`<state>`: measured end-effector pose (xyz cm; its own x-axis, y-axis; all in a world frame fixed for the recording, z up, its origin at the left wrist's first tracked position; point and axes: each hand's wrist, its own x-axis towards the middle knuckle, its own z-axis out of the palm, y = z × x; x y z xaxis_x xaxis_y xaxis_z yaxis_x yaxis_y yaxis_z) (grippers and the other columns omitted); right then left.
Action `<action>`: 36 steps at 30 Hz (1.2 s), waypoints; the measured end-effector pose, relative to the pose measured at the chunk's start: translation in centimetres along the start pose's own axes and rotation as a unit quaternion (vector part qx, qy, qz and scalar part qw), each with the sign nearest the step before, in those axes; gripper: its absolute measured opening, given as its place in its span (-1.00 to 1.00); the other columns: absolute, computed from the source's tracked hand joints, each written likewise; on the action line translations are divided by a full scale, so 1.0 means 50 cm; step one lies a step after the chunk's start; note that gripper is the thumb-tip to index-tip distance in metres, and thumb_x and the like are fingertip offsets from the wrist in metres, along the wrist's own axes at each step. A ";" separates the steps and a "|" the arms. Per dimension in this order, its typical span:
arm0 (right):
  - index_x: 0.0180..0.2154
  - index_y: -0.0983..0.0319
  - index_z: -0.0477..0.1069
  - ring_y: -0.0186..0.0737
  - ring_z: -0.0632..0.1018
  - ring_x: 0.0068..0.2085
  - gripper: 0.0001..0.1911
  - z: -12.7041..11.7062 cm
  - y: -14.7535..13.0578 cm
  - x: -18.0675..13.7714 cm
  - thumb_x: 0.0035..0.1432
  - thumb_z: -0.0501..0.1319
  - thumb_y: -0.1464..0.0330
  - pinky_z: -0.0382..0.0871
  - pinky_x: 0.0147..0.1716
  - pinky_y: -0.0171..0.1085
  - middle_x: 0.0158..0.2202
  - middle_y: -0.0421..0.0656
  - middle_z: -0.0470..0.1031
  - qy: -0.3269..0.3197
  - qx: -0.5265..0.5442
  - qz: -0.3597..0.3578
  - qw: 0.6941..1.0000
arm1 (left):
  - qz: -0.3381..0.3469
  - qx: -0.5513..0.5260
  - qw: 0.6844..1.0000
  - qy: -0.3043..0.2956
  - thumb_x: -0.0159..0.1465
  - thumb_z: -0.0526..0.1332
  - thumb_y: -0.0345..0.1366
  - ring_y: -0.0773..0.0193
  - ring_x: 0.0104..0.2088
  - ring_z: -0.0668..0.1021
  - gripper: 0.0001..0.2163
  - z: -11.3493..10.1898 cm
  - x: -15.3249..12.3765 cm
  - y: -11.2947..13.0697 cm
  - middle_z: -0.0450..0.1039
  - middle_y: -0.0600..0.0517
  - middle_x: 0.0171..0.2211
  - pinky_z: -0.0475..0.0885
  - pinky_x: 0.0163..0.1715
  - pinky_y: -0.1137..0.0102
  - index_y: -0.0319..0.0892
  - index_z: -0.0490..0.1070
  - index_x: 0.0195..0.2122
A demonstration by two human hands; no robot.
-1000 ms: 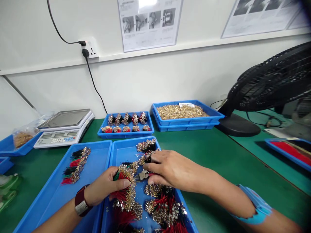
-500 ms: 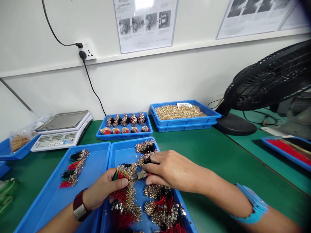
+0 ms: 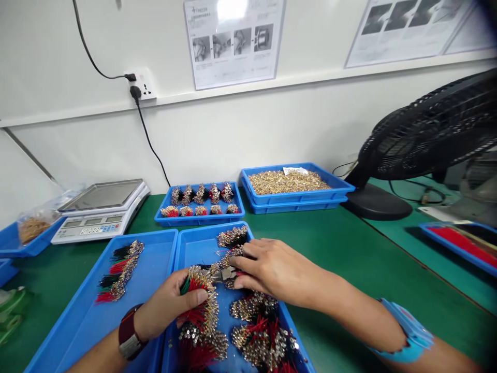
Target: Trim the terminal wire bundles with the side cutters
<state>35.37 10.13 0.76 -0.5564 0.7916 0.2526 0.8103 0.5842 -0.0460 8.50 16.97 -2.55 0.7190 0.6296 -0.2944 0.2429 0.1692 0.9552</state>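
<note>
My left hand (image 3: pixel 173 303) is closed round a bundle of red, green and black wires (image 3: pixel 200 295) tipped with gold-coloured metal terminals. In my right hand (image 3: pixel 274 272) is a pair of pliers (image 3: pixel 225 274), its grey jaws pointing left at the terminal ends of that bundle. Whether the jaws touch a terminal I cannot tell. Both hands are over the middle blue tray (image 3: pixel 198 235). More wire bundles (image 3: pixel 258 331) lie in it below my right hand, and another bundle (image 3: pixel 233 237) lies at its far end. Fingers hide most of the pliers' handles.
Left of my hands, another blue tray (image 3: pixel 83 316) holds a row of wire bundles (image 3: pixel 120 270). Behind stand a digital scale (image 3: pixel 103 210), a tray of sorted bundles (image 3: pixel 200 220) and stacked trays of gold-coloured parts (image 3: pixel 289 181). A black fan (image 3: pixel 427 134) stands at the right.
The pliers and my right hand have shifted very slightly; my left hand keeps its hold on the wire bundle. The whole view has tilted a little.
</note>
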 end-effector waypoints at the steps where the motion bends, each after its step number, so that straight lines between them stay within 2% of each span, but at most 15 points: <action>1: -0.10 0.23 0.48 -0.17 0.41 -0.34 -0.47 0.000 0.000 0.001 0.49 -0.09 0.00 0.14 -0.36 -0.17 -0.33 -0.11 0.45 0.001 0.003 -0.002 1.000 | -0.003 -0.005 1.000 -0.002 0.14 0.42 0.14 0.50 -0.65 0.23 -0.46 0.000 -0.001 0.000 0.35 0.17 -0.52 0.14 -0.71 0.57 -0.25 0.44 -0.13; 10: -0.24 0.23 0.41 -0.23 0.38 -0.38 -0.54 -0.008 -0.004 -0.003 0.50 -0.03 0.04 0.05 -0.42 -0.18 -0.38 -0.15 0.44 -0.014 0.018 -0.019 1.000 | 0.018 -0.018 0.999 0.038 0.20 0.36 0.19 0.47 -0.61 0.25 -0.49 0.004 0.012 -0.021 0.32 0.16 -0.55 0.14 -0.67 0.55 -0.25 0.44 -0.28; 15: -0.16 0.22 0.44 -0.23 0.38 -0.38 -0.54 -0.011 -0.008 -0.005 0.49 -0.02 0.02 0.05 -0.43 -0.19 -0.39 -0.17 0.45 -0.015 0.053 -0.026 0.998 | 0.007 0.009 0.999 0.051 0.16 0.38 0.20 0.46 -0.62 0.24 -0.47 0.002 0.013 -0.022 0.30 0.18 -0.56 0.13 -0.67 0.53 -0.26 0.46 -0.27; 21: -0.16 0.24 0.46 -0.21 0.39 -0.36 -0.45 -0.017 -0.003 -0.003 0.51 -0.11 0.00 0.10 -0.39 -0.19 -0.35 -0.12 0.46 0.002 0.040 -0.013 0.999 | -0.001 0.010 1.000 0.026 0.14 0.41 0.18 0.47 -0.62 0.25 -0.46 -0.005 0.003 -0.013 0.32 0.16 -0.53 0.15 -0.67 0.53 -0.27 0.48 -0.22; 27: -0.16 0.25 0.47 -0.20 0.40 -0.36 -0.46 -0.016 -0.001 -0.002 0.50 -0.08 0.01 0.12 -0.38 -0.18 -0.35 -0.12 0.46 -0.003 0.035 -0.012 0.999 | 0.019 -0.020 1.000 0.008 0.13 0.44 0.12 0.46 -0.61 0.27 -0.47 -0.006 0.000 -0.007 0.38 0.12 -0.47 0.16 -0.67 0.55 -0.25 0.49 -0.12; 33: -0.07 0.24 0.48 -0.19 0.42 -0.33 -0.47 -0.013 -0.004 -0.004 0.49 -0.07 0.00 0.15 -0.36 -0.17 -0.33 -0.11 0.47 -0.008 0.045 -0.018 0.999 | 0.023 -0.032 0.999 -0.007 0.13 0.45 0.11 0.44 -0.57 0.32 -0.49 -0.008 -0.001 -0.011 0.43 0.08 -0.43 0.21 -0.63 0.54 -0.24 0.51 -0.13; 36: -0.09 0.25 0.48 -0.19 0.41 -0.33 -0.47 -0.010 -0.003 -0.003 0.49 -0.07 0.00 0.15 -0.36 -0.17 -0.33 -0.11 0.46 -0.006 0.040 -0.024 0.999 | 0.013 -0.023 1.000 -0.013 0.12 0.44 0.14 0.47 -0.63 0.27 -0.47 -0.010 0.004 -0.016 0.40 0.10 -0.48 0.16 -0.68 0.53 -0.26 0.50 -0.16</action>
<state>35.40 9.84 1.20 -0.5972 0.7637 0.2454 0.7654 0.6340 -0.1106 8.12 17.35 -3.39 0.7419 0.6137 -0.2700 0.1949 0.1880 0.9626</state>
